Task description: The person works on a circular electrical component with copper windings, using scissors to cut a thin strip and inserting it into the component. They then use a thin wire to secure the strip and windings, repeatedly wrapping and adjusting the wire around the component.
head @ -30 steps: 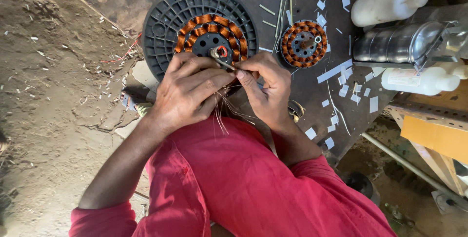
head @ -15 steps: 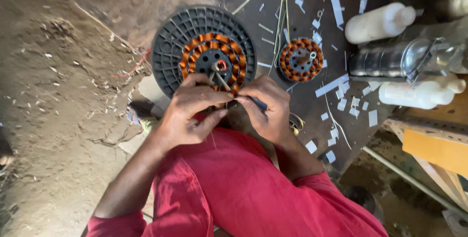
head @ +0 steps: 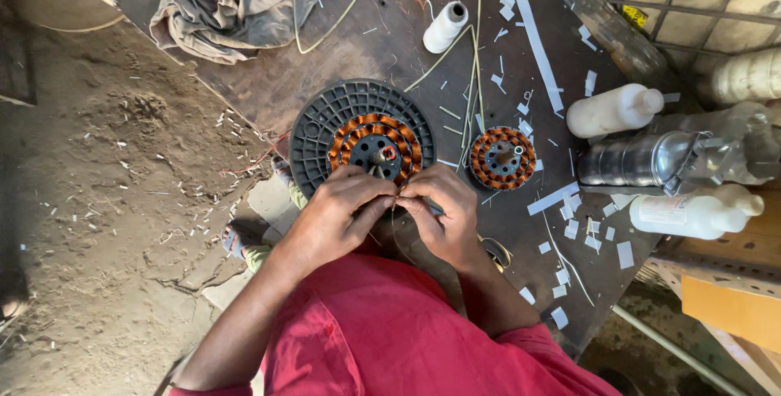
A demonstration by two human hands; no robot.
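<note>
I see a dark workbench (head: 382, 30), littered with white paper strips. On it lies a grey ribbed disc (head: 325, 131) carrying a ring of copper windings (head: 350, 130), at the bench's near edge. A smaller wound stator (head: 502, 157) sits just right of it, apart. Left hand (head: 342, 213) and right hand (head: 446, 215) meet at the disc's near rim, fingertips pinched together on thin wire (head: 394, 225); I cannot tell which hand grips it.

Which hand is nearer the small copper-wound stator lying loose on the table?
Right. The right hand sits just below-left of the small stator; the left hand lies farther left.
</note>
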